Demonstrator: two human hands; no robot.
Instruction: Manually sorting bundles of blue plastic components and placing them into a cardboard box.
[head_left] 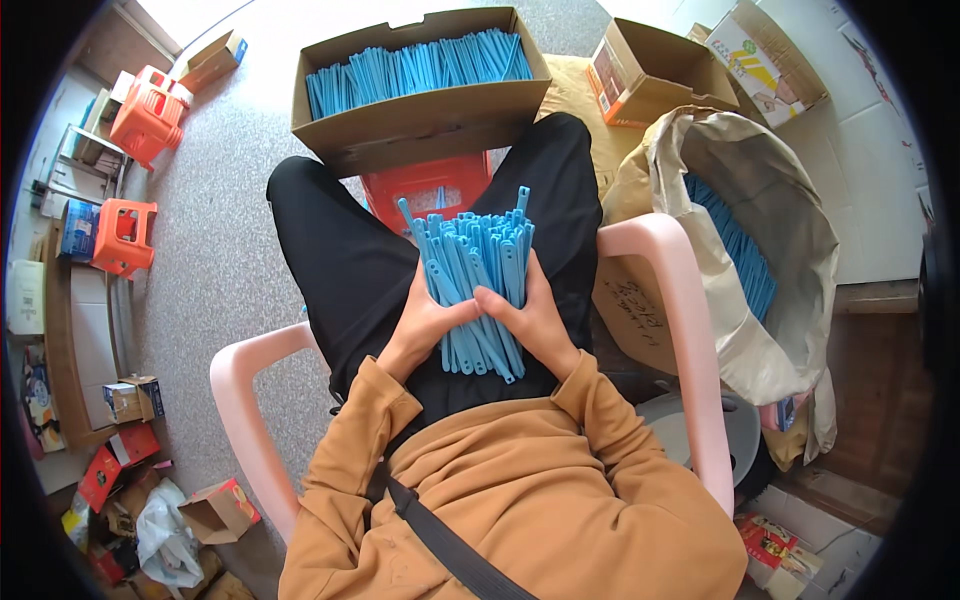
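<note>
A thick bundle of slim blue plastic sticks (470, 262), with small holes at their ends, stands upright over my lap. My left hand (428, 312) wraps its left side and my right hand (522, 308) its right side, the thumbs almost meeting in front. Two sticks poke up higher than the others, and some lower ends sit unevenly. Beyond my knees, a long open cardboard box (430, 125) holds rows of the same blue sticks. It rests on a red plastic stool (425, 190), partly hidden behind the bundle.
To the right, a large open sack (760, 350) holds more blue sticks, beside the pink chair armrest (680, 300). Behind it stands an open cardboard box (655, 75). Red stools (125, 237) line the left side, with scattered boxes and a white plastic bag (168, 535) below.
</note>
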